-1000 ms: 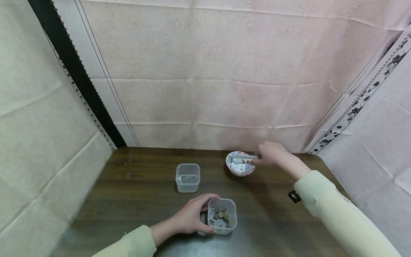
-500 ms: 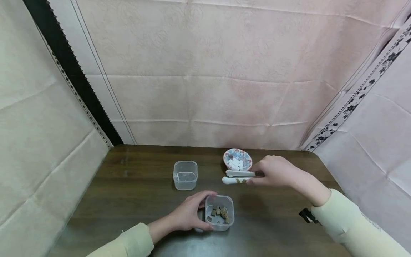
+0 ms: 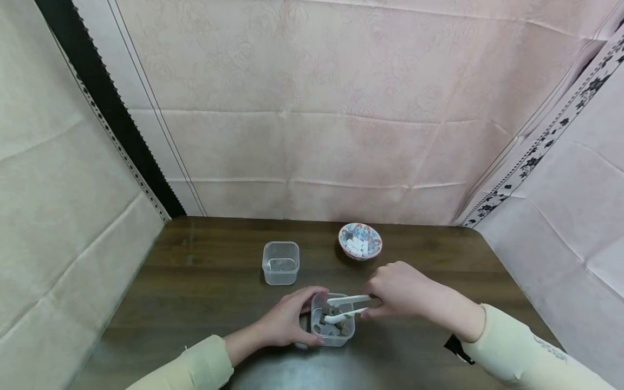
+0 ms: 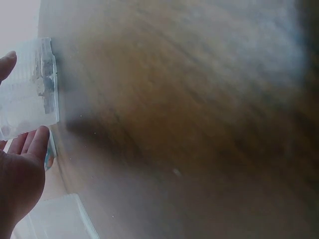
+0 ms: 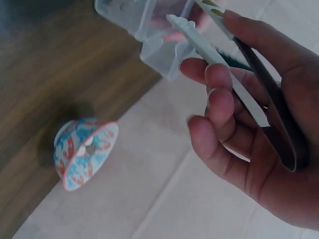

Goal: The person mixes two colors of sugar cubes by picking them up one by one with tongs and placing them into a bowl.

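My left hand (image 3: 285,322) holds a clear plastic container (image 3: 333,342), thumb on the near side and fingers on the far side. Small brown cubes (image 3: 343,329) lie inside it, partly covered by the tongs. My right hand (image 3: 401,291) grips a pair of tongs (image 3: 347,300) with white arms and a dark bend. Their tips stand apart over the container's inside; whether they touch a cube cannot be told. In the right wrist view, the thumb lies on one arm of the tongs (image 5: 209,54) and the fingers on the other. The left wrist view catches the container (image 4: 22,94) at its edge.
A second clear container (image 3: 281,265) stands behind the left hand. At the back of the brown table (image 3: 195,303) is a patterned bowl (image 3: 345,249) with several white pieces (image 3: 358,247) and a darker one. Pale cloth (image 3: 312,135) hangs behind and at both sides.
My right hand has brought the tongs from the bowl toward me, over the held container. The bowl shows one dark piece among the white ones. My left hand keeps its hold.
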The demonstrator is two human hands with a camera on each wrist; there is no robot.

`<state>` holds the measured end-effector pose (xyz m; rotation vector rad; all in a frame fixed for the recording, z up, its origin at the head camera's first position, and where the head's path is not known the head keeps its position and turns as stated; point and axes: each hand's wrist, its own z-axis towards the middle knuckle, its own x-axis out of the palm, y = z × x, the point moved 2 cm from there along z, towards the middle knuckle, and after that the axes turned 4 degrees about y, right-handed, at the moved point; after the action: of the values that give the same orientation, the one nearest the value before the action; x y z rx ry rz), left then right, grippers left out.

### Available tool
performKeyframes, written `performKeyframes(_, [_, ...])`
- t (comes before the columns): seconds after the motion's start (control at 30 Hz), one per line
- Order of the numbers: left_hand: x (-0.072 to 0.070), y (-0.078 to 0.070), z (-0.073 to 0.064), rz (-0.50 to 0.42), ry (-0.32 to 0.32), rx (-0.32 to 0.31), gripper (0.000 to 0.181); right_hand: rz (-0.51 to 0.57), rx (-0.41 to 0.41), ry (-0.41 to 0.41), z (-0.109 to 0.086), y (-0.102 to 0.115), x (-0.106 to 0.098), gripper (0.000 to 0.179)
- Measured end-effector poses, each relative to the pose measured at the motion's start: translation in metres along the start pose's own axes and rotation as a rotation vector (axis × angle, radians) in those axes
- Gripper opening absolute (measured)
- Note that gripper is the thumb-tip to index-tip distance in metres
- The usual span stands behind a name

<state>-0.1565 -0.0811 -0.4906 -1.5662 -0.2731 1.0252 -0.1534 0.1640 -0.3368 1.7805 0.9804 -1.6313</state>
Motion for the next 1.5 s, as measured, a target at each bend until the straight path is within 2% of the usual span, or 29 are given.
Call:
performKeyframes(0.17, [0.000, 0.001, 0.001, 0.012, -0.001, 0.006, 0.092, -0.138, -0.014, 0.018, 0.010, 0.010, 0.009, 0.041])
performKeyframes(0.47, [0.000, 0.001, 0.001, -0.005, 0.001, 0.020, 0.092, -0.299, -0.051, -0.031, 0.023, 0.025, 0.020, 0.039])
performKeyframes(0.7, [0.000, 0.001, 0.001, -0.009, 0.001, 0.024, 0.093, -0.330, -0.075, -0.026, 0.029, 0.031, 0.026, 0.034])
performKeyframes(1.07, [0.000, 0.002, 0.001, -0.012, 0.010, 0.011, 0.094, -0.439, -0.117, -0.095, 0.034, 0.037, 0.031, 0.035])
performKeyframes(1.33, [0.000, 0.003, 0.001, -0.036, 0.016, 0.010, 0.093, -0.394, -0.083, 0.012, 0.039, 0.037, 0.026, 0.039])
performKeyframes(1.5, [-0.001, 0.003, 0.002, -0.041, 0.014, 0.024, 0.093, -0.392, -0.066, 0.032, 0.041, 0.039, 0.022, 0.036])
